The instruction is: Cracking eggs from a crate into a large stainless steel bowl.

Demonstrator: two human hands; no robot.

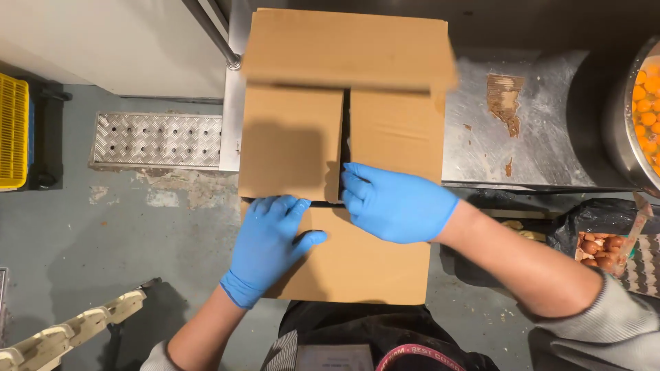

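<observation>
A brown cardboard box (344,48) sits on the edge of a steel table, its top flaps partly folded. My left hand (269,244), in a blue glove, presses flat on the near flap (364,268), fingers reaching the left inner flap (289,141). My right hand (399,203), also gloved in blue, lies across the seam with its fingertips curled at the gap between the two inner flaps, on the near corner of the right flap (397,130). The far flap stands up, blurred. What is inside the box is hidden.
The steel table (543,137) bears scraps of torn cardboard (505,99). A metal bowl of egg yolks (643,113) stands at right. Below it is a black bag and a tray of brown eggs (598,251). A yellow crate (14,130), floor drain grate (158,141) and egg cartons (69,330) lie left.
</observation>
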